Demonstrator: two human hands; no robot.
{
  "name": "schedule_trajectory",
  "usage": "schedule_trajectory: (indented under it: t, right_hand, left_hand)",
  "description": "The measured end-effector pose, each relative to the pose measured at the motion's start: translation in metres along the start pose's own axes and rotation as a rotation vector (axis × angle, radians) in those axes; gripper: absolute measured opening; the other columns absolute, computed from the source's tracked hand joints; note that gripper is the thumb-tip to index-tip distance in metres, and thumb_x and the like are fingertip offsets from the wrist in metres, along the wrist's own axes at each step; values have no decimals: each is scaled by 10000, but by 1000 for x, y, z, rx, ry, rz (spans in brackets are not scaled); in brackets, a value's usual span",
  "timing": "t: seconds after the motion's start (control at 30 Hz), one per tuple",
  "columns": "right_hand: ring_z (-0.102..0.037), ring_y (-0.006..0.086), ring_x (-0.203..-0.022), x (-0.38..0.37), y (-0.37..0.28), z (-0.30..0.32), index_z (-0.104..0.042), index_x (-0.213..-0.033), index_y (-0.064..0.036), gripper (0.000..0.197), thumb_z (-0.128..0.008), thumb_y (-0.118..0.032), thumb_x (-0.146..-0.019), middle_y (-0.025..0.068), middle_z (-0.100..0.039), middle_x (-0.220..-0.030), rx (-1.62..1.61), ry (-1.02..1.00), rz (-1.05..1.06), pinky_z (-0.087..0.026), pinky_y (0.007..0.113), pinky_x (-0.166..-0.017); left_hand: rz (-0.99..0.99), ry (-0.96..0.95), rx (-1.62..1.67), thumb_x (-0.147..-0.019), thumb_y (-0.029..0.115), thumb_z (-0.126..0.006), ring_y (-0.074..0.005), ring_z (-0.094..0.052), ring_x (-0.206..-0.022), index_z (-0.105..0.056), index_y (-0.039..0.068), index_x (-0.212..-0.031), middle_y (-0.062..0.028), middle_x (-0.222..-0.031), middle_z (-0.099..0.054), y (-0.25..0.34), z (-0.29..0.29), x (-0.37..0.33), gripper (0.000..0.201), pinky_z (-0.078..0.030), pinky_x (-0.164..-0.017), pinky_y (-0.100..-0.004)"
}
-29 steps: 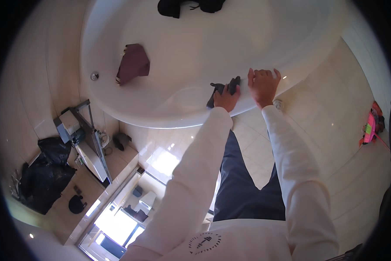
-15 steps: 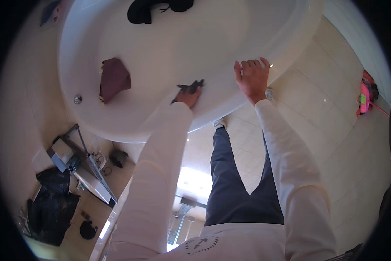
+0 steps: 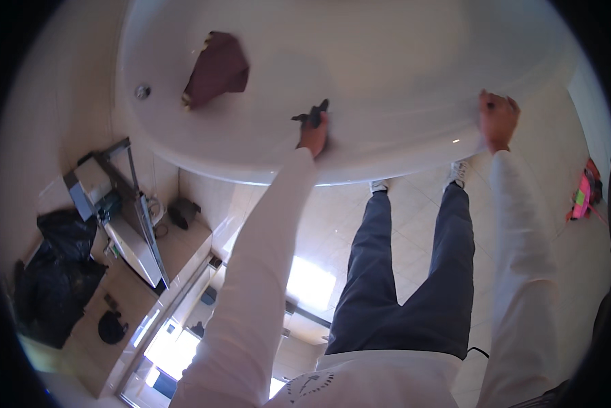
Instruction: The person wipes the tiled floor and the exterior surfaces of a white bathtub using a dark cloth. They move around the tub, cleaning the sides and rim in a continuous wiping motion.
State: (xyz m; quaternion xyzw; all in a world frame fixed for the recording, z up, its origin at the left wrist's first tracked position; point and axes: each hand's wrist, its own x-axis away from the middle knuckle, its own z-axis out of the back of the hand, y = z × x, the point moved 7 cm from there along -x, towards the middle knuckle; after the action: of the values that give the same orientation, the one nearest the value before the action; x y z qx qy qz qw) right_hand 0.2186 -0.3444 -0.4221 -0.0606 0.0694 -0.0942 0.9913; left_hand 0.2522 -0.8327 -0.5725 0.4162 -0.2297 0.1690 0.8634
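A white bathtub (image 3: 394, 146) spans the upper part of the view. Against its inner near wall, my left hand (image 3: 312, 136) is closed around a crumpled dark cloth (image 3: 314, 114), whose ends stick out past the fingers. Farther right, my right hand (image 3: 499, 122) rests at the tub's rim with its fingers curled over the edge. Some of those fingertips are hard to make out. A maroon cloth (image 3: 220, 71) with a yellowish patterned edge lies in the tub, left of my left hand and apart from it.
A round metal drain fitting (image 3: 142, 92) sits at the tub's left end. On the left stand a grey metal-framed piece (image 3: 125, 211), a black plastic bag (image 3: 64, 279) and a small dark object (image 3: 114, 328). A pink and red item (image 3: 584, 194) lies on the tiled floor at right.
My right hand has slid right along the rim, and its fingers have curled. My left hand and the dark cloth remain at the near wall. The view has shifted; a black object has left it.
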Motion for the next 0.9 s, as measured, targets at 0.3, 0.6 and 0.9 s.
schedule_trajectory:
  t: [0.3, 0.6, 0.9]
  right_hand:
    - [-617, 295, -662, -4, -4, 4, -655, -650, -52, 408, -550, -327, -932, 83, -667, -650, -119, 40, -20, -443, 402, -967]
    - [-624, 279, -670, -5, -13, 9, -650, -628, -68, 385, -598, -320, -914, 77, -648, -622, -158, 55, -7, -441, 424, -924]
    - [-634, 268, -776, -4, -16, 24, -659, -724, -88, 302, -545, -252, -951, 80, -668, -718, -386, 120, -36, -402, 447, -947]
  left_hand:
    - [-159, -382, -828, -945, 585, -418, -648, -280, -1318, -295, 116, -1484, -309, -1543, -213, 55, -24, 60, 726, -286, -1116, -620]
    - [-172, -233, -1072, -950, 651, -322, -709, -189, -1322, -252, 182, -1554, -239, -1597, -194, 107, -86, 118, 768, -193, -1100, -699]
    - [-341, -29, -769, -971, 528, -456, -565, -404, -1255, -452, 105, -1426, -154, -1497, -418, 236, -167, 134, 622, -292, -1094, -586]
